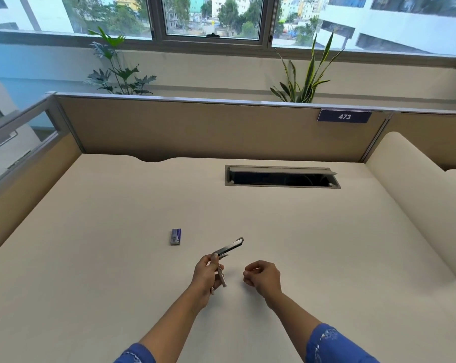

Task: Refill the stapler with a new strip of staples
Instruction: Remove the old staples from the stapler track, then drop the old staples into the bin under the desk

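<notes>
A small metal stapler [228, 249] is hinged wide open above the beige desk [326, 231]. Its dark top arm points up and to the right, and its base hangs down past my palm. My left hand [207, 275] grips it at the hinge end. To the right, a short gap away, my right hand [262, 276] hovers with its fingers curled in; whether a staple strip lies between the fingertips is too small to tell. A little blue and grey staple box [176, 236] lies on the desk to the upper left of the stapler.
A rectangular cable slot [281, 176] with its lid tipped up is set into the desk at the back right. A tan partition [195, 127] with a "473" label [344, 116] closes the far side. A rounded desk edge rises at the right.
</notes>
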The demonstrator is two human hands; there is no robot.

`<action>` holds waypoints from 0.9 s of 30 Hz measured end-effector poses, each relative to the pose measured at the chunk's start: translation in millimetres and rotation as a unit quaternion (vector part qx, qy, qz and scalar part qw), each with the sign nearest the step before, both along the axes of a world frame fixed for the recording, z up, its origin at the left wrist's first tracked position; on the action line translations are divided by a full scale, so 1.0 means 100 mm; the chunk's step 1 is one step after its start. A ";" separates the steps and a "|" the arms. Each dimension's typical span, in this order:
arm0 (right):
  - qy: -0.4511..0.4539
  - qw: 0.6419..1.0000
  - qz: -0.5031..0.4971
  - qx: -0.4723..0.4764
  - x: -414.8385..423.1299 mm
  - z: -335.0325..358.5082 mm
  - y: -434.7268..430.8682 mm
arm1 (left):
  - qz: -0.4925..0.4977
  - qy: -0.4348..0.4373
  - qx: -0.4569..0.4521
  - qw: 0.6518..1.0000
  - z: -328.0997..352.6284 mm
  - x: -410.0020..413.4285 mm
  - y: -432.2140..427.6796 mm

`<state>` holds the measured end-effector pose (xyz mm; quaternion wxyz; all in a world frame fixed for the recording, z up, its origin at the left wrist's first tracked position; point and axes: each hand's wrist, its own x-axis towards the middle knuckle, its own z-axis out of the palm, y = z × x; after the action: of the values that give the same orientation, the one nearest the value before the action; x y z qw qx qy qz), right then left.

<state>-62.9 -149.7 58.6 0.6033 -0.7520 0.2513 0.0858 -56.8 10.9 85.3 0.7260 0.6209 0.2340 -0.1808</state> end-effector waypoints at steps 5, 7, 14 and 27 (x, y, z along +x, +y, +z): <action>0.028 0.997 -0.008 0.068 -0.01 -0.11 0.03 | 0.020 0.019 -0.008 1.000 -0.16 -0.03 0.06; 0.039 0.995 -0.013 0.090 -0.01 -0.13 0.04 | 0.024 0.029 -0.009 0.999 -0.22 -0.04 0.08; 0.060 0.991 -0.005 0.120 -0.03 -0.17 0.07 | 0.034 0.046 0.061 0.997 -0.43 0.03 0.08; 0.047 0.978 -0.050 0.196 0.03 -0.11 0.08 | 0.048 0.053 0.187 0.980 -0.45 0.27 -0.01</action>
<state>-60.1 -141.4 47.6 0.7301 -0.6006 0.2949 0.1387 -30.2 9.6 39.9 0.5915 0.7233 0.3313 -0.1314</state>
